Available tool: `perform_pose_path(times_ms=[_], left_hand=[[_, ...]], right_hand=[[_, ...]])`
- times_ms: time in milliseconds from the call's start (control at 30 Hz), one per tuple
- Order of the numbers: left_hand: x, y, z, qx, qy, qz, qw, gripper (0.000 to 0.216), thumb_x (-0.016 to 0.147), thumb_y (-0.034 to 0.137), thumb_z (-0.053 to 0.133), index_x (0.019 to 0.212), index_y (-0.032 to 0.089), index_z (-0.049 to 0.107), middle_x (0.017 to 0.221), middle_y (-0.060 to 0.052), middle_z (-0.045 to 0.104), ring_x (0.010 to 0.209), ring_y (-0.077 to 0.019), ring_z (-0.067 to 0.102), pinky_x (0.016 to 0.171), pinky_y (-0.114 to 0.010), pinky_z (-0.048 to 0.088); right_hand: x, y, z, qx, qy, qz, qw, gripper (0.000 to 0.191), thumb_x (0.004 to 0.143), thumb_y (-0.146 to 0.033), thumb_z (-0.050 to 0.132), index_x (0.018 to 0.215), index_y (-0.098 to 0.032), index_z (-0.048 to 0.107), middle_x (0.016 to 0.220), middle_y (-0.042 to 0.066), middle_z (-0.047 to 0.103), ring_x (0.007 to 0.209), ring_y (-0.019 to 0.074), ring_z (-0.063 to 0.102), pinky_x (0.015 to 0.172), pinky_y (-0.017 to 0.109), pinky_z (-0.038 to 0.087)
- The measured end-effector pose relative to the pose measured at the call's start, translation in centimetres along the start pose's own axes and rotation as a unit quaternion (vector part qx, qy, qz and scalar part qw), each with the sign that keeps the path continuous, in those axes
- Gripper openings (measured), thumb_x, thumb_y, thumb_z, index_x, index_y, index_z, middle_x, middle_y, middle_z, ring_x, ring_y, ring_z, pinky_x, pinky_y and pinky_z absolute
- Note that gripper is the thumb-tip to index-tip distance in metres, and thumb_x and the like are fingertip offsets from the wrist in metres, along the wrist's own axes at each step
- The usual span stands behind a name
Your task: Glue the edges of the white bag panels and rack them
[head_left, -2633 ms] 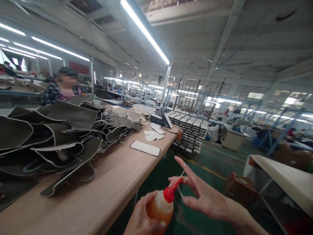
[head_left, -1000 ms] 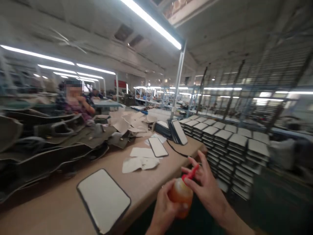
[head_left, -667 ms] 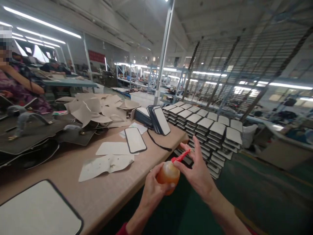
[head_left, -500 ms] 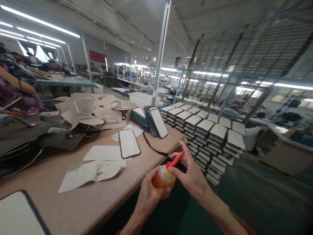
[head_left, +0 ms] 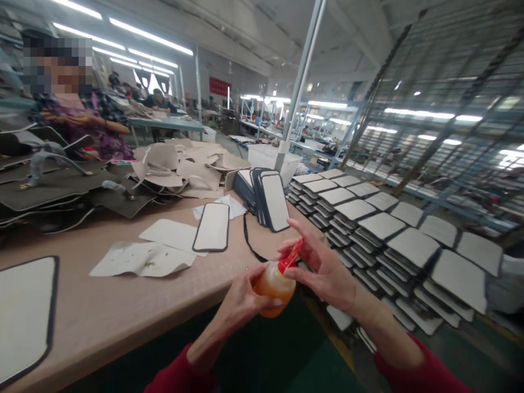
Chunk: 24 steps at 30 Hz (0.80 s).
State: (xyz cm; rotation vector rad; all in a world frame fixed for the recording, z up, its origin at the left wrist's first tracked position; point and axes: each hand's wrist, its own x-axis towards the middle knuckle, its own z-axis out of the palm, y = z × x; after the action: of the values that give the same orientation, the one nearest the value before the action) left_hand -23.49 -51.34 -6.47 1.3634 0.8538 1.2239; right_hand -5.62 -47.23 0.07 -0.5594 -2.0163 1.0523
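Observation:
My left hand (head_left: 240, 297) is wrapped round a small squeeze bottle (head_left: 273, 285) of amber liquid, held in the air just off the near edge of the workbench (head_left: 123, 311). The bottle's red nozzle (head_left: 291, 255) points up and to the right. Fingers of my right hand (head_left: 323, 267) pinch that nozzle near its tip. Both sleeves are dark red.
On the bench lie white dark-edged panels (head_left: 212, 226), paper scraps (head_left: 143, 258), an upright stack of panels (head_left: 268, 199), and heaps of beige and dark leather pieces (head_left: 61, 185). Tiered racks of panels (head_left: 385, 229) stand to the right. A person (head_left: 77, 114) sits at far left.
My view swung along the bench from the leather heap toward the panel racks. Both hands stayed together on the bottle, with the right fingers closing onto the nozzle.

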Motion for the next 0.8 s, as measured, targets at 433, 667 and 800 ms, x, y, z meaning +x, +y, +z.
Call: perform_pose_path(times_ms=[433, 667, 800], left_hand=[[12.8, -2.4, -3.6, 0.161, 0.214, 0.050, 0.962, 0.050, 0.058, 0.018, 0.074, 0.107, 0.017, 0.066, 0.107, -0.007, 0.068, 0.097, -0.0259, 0.060, 0.088, -0.037, 0.046], [18.9, -3.9, -7.3, 0.153, 0.261, 0.046, 0.952, 0.050, 0.062, 0.021, 0.071, 0.111, 0.015, 0.062, 0.110, -0.010, 0.066, 0.101, -0.0266, 0.060, 0.091, -0.039, 0.047], [20.7, -4.3, -9.1, 0.151, 0.304, 0.042, 0.940, 0.050, 0.063, 0.022, 0.072, 0.111, 0.014, 0.062, 0.110, -0.011, 0.066, 0.102, -0.0271, 0.060, 0.091, -0.040, 0.046]], right_hand=[[11.1, 7.6, -4.4, -0.189, 0.064, -0.059, 0.978, 0.088, 0.078, -0.011, 0.065, 0.145, -0.035, 0.013, 0.121, 0.006, 0.058, 0.098, 0.0202, 0.063, 0.093, 0.043, 0.049], [19.1, 10.0, -5.6, -0.323, 0.094, 0.034, 0.941, 0.109, 0.073, -0.018, 0.069, 0.146, -0.027, -0.011, 0.133, 0.013, 0.053, 0.121, 0.0312, 0.050, 0.102, 0.055, 0.037], [21.9, 11.9, -6.2, -0.389, 0.072, 0.025, 0.918, 0.114, 0.071, -0.037, 0.074, 0.147, -0.013, -0.006, 0.108, 0.016, 0.065, 0.115, 0.0373, 0.052, 0.100, 0.058, 0.035]])
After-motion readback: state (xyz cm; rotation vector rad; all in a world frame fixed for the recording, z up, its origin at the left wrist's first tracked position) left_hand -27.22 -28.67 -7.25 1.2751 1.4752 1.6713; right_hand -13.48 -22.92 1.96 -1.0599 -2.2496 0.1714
